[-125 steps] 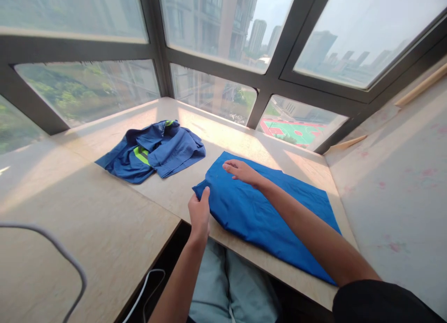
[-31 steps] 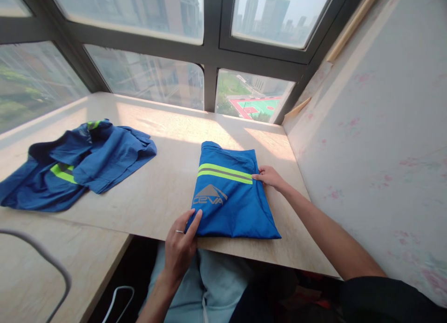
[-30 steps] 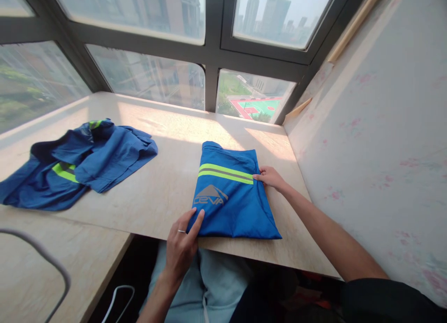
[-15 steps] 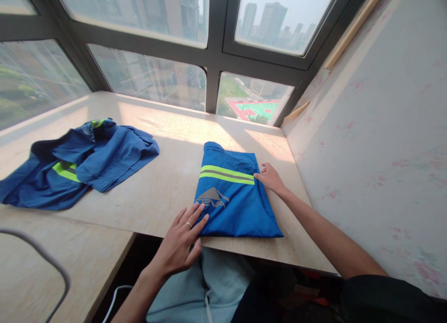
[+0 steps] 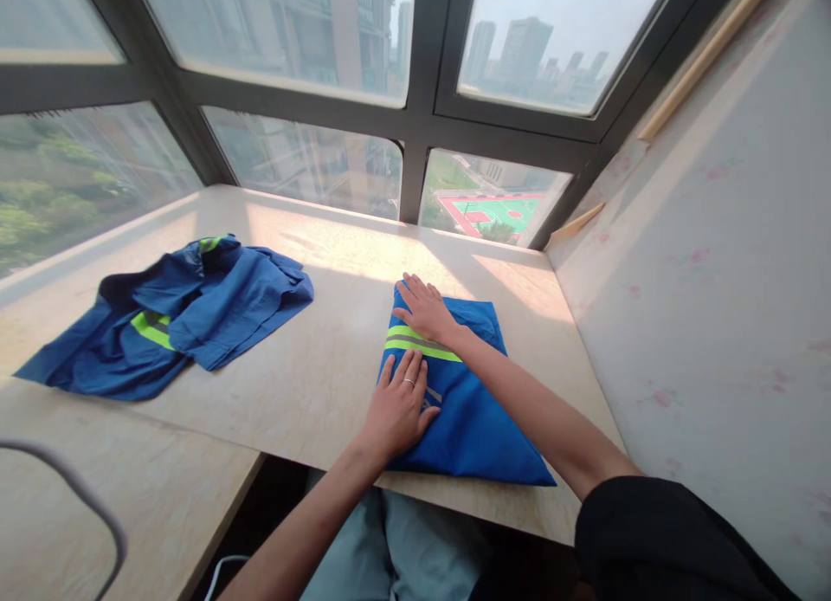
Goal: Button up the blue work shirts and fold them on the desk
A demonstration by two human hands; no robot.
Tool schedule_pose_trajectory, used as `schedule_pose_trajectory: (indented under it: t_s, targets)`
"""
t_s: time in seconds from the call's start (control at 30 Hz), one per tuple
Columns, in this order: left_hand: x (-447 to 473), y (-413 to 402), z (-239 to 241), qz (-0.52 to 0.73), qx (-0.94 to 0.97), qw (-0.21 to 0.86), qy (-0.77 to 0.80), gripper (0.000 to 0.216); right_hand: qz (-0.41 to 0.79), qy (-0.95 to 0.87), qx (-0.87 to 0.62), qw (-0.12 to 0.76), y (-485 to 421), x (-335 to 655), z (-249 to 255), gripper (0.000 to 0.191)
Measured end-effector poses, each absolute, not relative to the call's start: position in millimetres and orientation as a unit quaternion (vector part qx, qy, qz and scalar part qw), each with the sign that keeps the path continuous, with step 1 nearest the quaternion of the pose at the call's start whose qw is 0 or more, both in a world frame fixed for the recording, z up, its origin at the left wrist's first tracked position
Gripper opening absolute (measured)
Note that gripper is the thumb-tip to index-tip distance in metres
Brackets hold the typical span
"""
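Observation:
A folded blue jacket [image 5: 480,428] with a yellow-green and grey reflective stripe lies at the front edge of the table. My left hand [image 5: 399,406] rests flat on its left part, fingers extended, partly covering the grey printed logo. Farther up, my right hand [image 5: 425,309] lies flat over the jacket's upper left corner with its fingers spread. Neither hand grips the cloth. To the left lies a crumpled dark blue garment [image 5: 214,311] with similar reflective bands, apart from both hands.
The pale marbled tabletop [image 5: 325,393] runs back to the dark window frame [image 5: 415,185]. A flowered wall [image 5: 701,324] bounds the right side. A grey curved tube or cable [image 5: 84,488] crosses the lower left. My legs are below the front edge.
My right hand has gone from the jacket's right edge to its upper left corner. My left hand has slid further onto the jacket, over the logo. The view has shifted slightly.

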State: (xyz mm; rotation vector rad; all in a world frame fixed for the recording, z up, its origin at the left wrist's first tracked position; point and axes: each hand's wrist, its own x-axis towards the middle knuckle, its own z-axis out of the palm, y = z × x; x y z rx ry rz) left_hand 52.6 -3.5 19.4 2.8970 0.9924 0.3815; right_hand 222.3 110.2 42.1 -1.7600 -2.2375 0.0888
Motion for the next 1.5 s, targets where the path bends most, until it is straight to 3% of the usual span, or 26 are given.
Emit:
schedule_pose_trajectory:
  t_s: [0.17,0.47,0.67,0.8,1.03,1.23,1.5]
  targets:
    - [50.0,-10.1,0.9,0.122,0.929,0.035,0.348,0.069,0.079,-0.775,-0.618,0.105,130.2,222.2,10.6,0.065]
    - [52.5,-12.5,-2.4,0.139,0.917,0.047,0.371,0.070,0.048,-0.782,-0.604,0.143,130.0,227.6,-4.1,0.064]
    - [51.5,-12.1,-2.7,0.167,0.913,0.049,0.368,0.068,0.047,-0.777,-0.588,0.220,125.5,240.9,-2.0,0.056]
    - [51.1,-10.3,-5.2,0.183,0.913,0.049,0.361,0.071,0.030,-0.778,-0.603,0.175,100.2,258.4,5.7,0.060]
    - [50.4,-7.1,-8.0,0.193,0.917,0.054,0.345,0.097,0.008,-0.771,-0.625,0.120,5.7,268.7,11.2,0.069]
    - [48.6,-7.2,-4.7,0.175,0.921,0.052,0.343,0.098,0.021,-0.782,-0.618,0.077,-49.3,289.6,-3.3,0.068]
    - [48.3,-6.2,-4.6,0.164,0.924,0.043,0.343,0.096,0.009,-0.775,-0.628,0.071,-54.4,310.9,-6.4,0.069]
